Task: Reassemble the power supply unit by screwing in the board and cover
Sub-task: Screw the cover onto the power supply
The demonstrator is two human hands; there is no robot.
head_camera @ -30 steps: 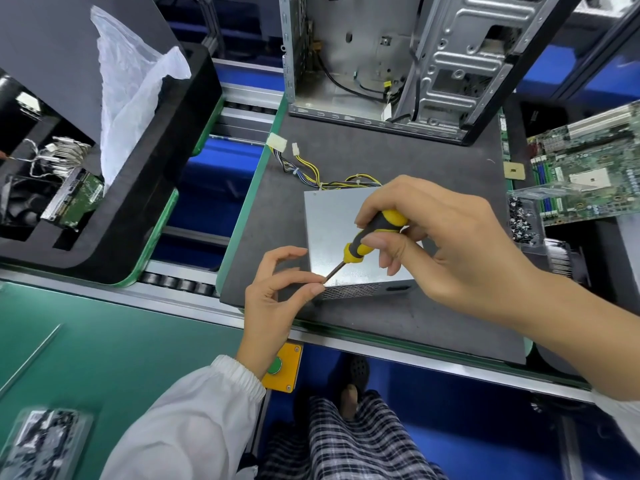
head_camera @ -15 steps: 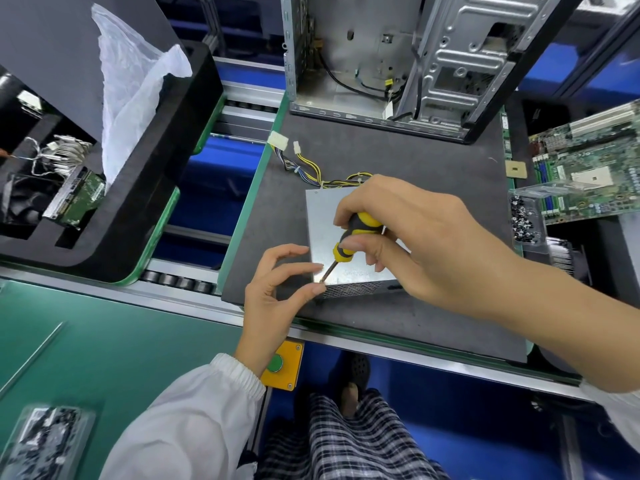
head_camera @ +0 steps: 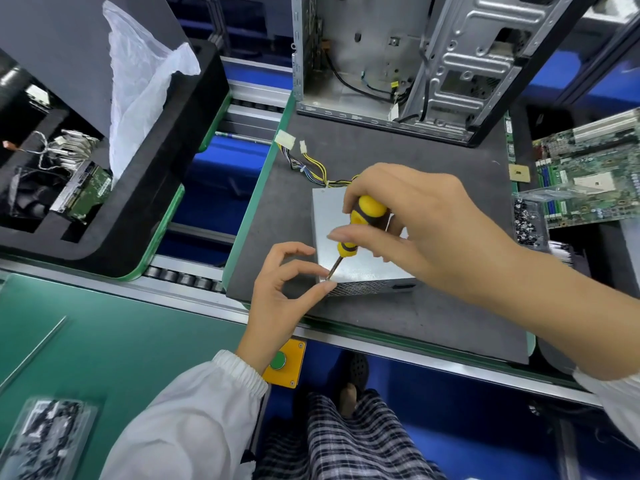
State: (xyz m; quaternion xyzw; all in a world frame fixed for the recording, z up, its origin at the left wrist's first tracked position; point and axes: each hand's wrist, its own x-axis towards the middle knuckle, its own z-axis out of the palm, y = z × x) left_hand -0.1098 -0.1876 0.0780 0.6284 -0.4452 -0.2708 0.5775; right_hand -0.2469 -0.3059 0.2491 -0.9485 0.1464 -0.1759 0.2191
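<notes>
A green table [head_camera: 104, 344] runs beside a roller conveyor [head_camera: 183, 277]; beyond the conveyor lies a grey mat [head_camera: 398, 161], with blue floor [head_camera: 433, 386] below the table.

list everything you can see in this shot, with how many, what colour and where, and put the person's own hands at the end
power supply unit: one, silver, on the dark mat, centre
screwdriver: one, yellow and black, tip at the unit's near left corner
cable bundle: one, yellow, black and mixed, running from the unit's far side to white connectors
dark mat: one, grey, under the unit
computer case: one, silver, open, top centre
motherboard: one, green, right edge
foam tray: one, black, left
plastic bag: one, white, on the tray
green button: one, on a yellow box, bench edge
left hand: one, fingertips at the unit's corner by the tip
right hand: one, grips the screwdriver
</notes>
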